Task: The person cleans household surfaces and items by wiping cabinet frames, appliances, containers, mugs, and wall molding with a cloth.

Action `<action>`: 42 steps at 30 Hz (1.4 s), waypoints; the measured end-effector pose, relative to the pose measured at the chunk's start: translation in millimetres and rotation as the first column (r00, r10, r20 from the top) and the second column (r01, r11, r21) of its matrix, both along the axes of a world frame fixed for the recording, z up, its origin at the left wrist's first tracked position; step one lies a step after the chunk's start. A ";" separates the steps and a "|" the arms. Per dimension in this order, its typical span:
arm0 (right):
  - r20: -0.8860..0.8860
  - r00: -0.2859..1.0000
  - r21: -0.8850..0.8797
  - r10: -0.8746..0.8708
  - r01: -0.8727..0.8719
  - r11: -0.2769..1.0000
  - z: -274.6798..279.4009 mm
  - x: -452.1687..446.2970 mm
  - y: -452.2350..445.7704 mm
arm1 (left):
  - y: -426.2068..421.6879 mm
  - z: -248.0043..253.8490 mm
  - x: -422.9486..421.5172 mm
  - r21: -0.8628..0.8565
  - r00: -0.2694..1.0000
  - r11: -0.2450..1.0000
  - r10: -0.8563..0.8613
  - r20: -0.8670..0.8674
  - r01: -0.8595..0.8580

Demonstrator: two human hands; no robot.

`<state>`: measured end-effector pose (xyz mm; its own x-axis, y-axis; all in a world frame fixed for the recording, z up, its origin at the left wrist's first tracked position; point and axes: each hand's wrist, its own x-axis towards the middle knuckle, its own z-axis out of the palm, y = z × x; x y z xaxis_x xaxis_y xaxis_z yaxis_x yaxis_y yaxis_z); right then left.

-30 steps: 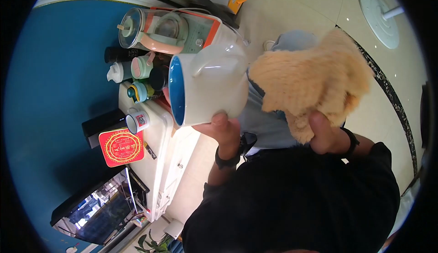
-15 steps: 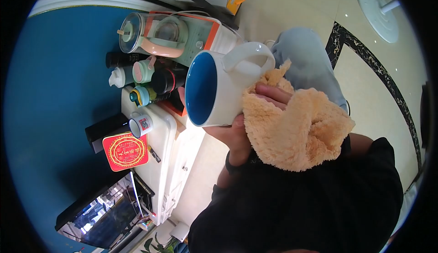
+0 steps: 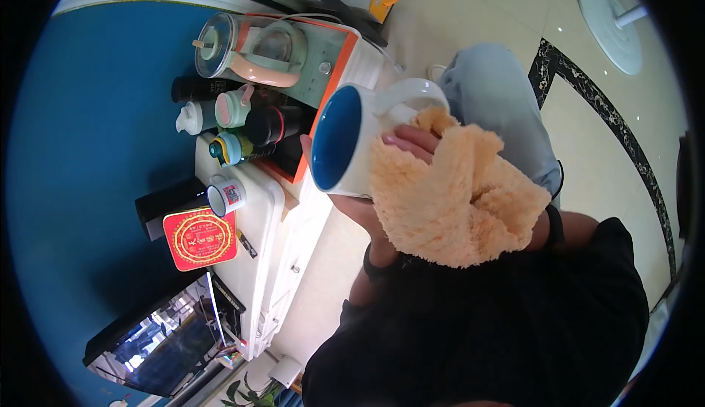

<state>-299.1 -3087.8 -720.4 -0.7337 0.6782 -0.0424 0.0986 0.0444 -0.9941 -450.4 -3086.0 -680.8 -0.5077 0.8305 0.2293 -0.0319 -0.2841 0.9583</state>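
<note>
A white mug with a blue inside is held tilted in the middle of the view, its opening facing left and its handle at the top. My left hand is closed round the mug from below, with a fingertip showing beyond the rim. A fluffy peach-coloured cloth lies against the mug's outer side. My right hand holds that cloth against the mug. Some of its fingers show above the cloth; the rest are covered by it.
Left of the mug, a white cabinet carries a glass kettle, several bottles, an enamel cup, a red tin and a monitor. My jeans-clad leg and a round white base are toward the upper right.
The cloth and my right hand have moved left along the mug, toward its rim. The mug has shifted slightly right, and more of my right wrist now shows.
</note>
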 end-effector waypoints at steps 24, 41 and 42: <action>-0.214 0.758 -0.447 -0.617 0.486 0.752 67.2 1.4 51.1 | -64.8 -42.1 -52.2 -0.207 0.776 0.875 -0.251 0.578 0.437; -0.066 0.954 0.441 -0.292 0.290 0.849 54.4 3.3 24.0 | -4.3 22.3 -4.0 -0.186 0.902 0.951 -0.156 0.402 0.248; -0.089 0.948 0.476 -0.306 0.311 0.823 57.4 -2.0 26.3 | -4.2 20.4 -3.5 -0.179 0.900 0.953 -0.153 0.409 0.244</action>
<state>-301.2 -3061.5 -662.9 -0.4814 0.8032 0.3509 0.1792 0.4821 -0.8576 -454.0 -3090.2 -660.3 -0.3375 0.9290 -0.1516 -0.4453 -0.0157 0.8952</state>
